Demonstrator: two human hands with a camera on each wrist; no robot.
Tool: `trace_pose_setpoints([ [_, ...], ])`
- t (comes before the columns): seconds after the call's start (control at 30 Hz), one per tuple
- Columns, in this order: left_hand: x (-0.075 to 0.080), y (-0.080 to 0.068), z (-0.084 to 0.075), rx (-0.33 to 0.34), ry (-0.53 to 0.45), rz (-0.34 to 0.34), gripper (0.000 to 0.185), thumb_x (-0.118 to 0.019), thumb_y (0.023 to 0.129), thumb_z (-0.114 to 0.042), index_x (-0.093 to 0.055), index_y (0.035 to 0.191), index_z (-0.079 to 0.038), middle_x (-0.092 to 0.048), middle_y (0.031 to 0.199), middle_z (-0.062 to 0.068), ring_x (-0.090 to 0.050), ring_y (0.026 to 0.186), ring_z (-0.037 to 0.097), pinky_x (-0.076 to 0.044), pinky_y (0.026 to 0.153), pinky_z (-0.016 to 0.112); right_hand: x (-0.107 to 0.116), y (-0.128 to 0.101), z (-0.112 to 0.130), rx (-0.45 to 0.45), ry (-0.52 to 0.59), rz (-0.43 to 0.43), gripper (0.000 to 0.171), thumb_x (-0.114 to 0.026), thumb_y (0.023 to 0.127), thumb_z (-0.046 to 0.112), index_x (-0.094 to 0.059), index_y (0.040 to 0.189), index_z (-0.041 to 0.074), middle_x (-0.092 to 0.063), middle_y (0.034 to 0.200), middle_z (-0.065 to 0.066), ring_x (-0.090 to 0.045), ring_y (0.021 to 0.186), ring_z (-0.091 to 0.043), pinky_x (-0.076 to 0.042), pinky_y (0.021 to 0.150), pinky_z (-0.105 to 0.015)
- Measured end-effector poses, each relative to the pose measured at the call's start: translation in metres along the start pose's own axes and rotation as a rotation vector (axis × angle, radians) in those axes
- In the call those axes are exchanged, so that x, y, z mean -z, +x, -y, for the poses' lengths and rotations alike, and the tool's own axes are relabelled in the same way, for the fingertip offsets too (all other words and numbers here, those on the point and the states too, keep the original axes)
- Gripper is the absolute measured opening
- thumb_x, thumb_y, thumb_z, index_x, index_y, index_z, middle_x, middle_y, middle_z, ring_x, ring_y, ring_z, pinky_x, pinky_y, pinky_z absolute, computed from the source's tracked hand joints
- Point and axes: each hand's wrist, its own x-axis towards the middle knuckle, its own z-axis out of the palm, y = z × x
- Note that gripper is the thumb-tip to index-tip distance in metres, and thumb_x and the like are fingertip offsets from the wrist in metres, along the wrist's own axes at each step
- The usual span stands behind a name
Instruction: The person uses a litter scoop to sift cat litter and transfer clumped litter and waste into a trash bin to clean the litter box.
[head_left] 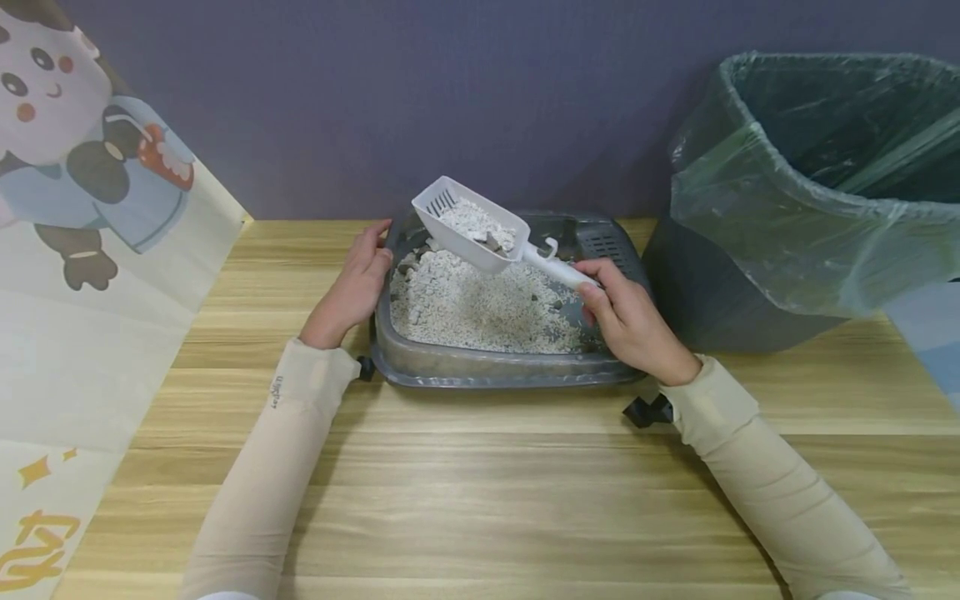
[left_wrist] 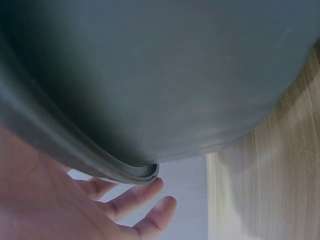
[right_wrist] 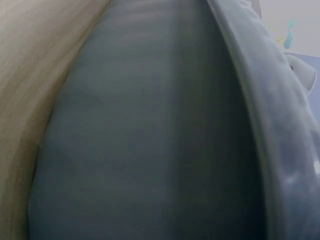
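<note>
A grey litter tray (head_left: 495, 368) full of pale granules (head_left: 480, 308) sits on the wooden table. My right hand (head_left: 626, 317) grips the handle of a white slotted scoop (head_left: 472, 227), held tilted above the tray with granules and a dark lump in it. My left hand (head_left: 352, 283) rests with straight fingers on the tray's left rim; the left wrist view shows the tray's wall (left_wrist: 165, 85) close up with my fingers (left_wrist: 145, 205) under the rim. Only the tray's wall (right_wrist: 150, 140) appears in the right wrist view.
A dark bin lined with a green plastic bag (head_left: 810, 192) stands at the right of the tray. A cartoon-printed banner (head_left: 82, 250) covers the left side. Bare wooden table (head_left: 480, 492) lies in front of the tray. A purple wall is behind.
</note>
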Motion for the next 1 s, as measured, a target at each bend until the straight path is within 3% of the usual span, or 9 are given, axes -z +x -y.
trace_pose_setpoints([
  [0.3, 0.000, 0.000, 0.002, 0.006, -0.010, 0.010, 0.053, -0.025, 0.099, -0.017, -0.020, 0.148, 0.000, -0.033, 0.135, 0.027, -0.033, 0.122, 0.036, -0.026, 0.103, 0.050, 0.000, 0.000, 0.001, -0.011, -0.048, 0.026, 0.029, -0.045, 0.100, 0.017, -0.050, 0.127, 0.005, -0.054, 0.071, -0.003, -0.042, 0.051, -0.012, -0.035, 0.044, -0.027],
  [0.63, 0.000, 0.000, 0.001, 0.011, -0.015, 0.011, 0.053, -0.025, 0.099, -0.018, -0.019, 0.148, -0.001, -0.032, 0.135, 0.027, -0.032, 0.122, 0.036, -0.026, 0.103, 0.050, -0.001, 0.001, 0.001, -0.038, -0.126, 0.003, 0.033, -0.052, 0.098, 0.020, -0.056, 0.128, 0.008, -0.053, 0.073, 0.001, -0.041, 0.049, -0.011, -0.035, 0.045, -0.028],
  [0.8, 0.000, 0.000, 0.001, 0.009, -0.011, 0.009, 0.052, -0.026, 0.099, -0.018, -0.020, 0.148, 0.000, -0.033, 0.135, 0.026, -0.031, 0.124, 0.036, -0.025, 0.104, 0.050, 0.000, 0.002, 0.004, -0.076, -0.169, 0.038, 0.036, -0.052, 0.098, 0.025, -0.058, 0.130, 0.009, -0.056, 0.083, -0.001, -0.038, 0.047, -0.012, -0.034, 0.046, -0.029],
  [1.0, 0.001, 0.000, 0.001, 0.005, -0.003, 0.018, 0.052, -0.025, 0.100, -0.018, -0.019, 0.148, 0.000, -0.031, 0.137, 0.027, -0.030, 0.126, 0.037, -0.023, 0.105, 0.050, 0.014, 0.002, 0.015, -0.130, -0.202, 0.083, 0.037, -0.054, 0.096, 0.030, -0.060, 0.127, 0.010, -0.055, 0.075, 0.000, -0.037, 0.042, -0.012, -0.033, 0.040, -0.028],
])
